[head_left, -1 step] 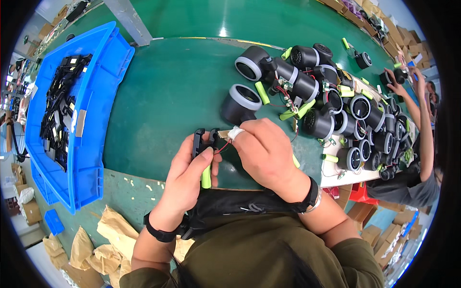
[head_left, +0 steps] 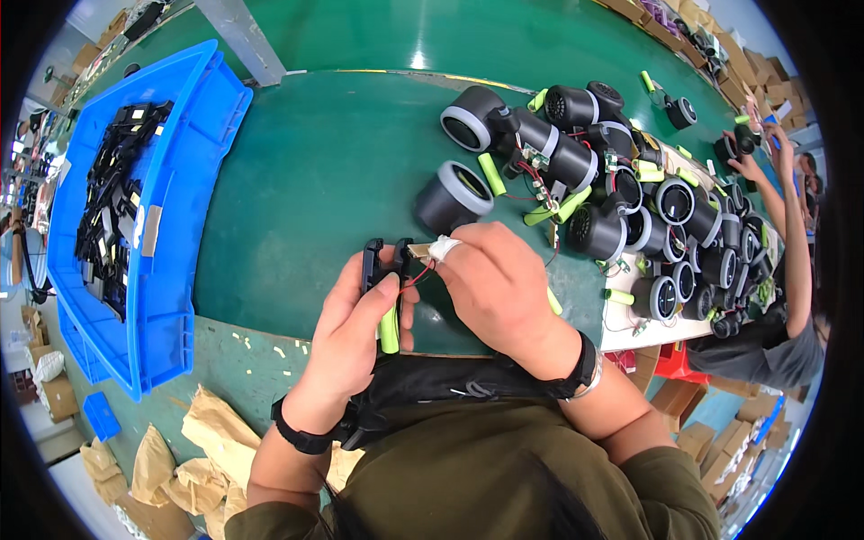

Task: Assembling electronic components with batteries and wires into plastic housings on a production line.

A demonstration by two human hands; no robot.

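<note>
Black, angular plastic part [head_left: 370,263] sits within curled left fingers [head_left: 347,281]

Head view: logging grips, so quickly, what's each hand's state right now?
Left hand: closed, holding a slim black plastic housing.
Right hand: fingers curled beside a small flat tan strip; grip cannot be told.

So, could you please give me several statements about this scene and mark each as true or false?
1. The left hand holds a black plastic part. True.
2. The large blue plastic bin is empty. False: the bin holds many black pieces.
3. Thin red wires show between both hands. True.
4. Both wrists are bare. False: each wears a black wristband.
5. A bright-green cylinder shows beside the left thumb. True.
</note>
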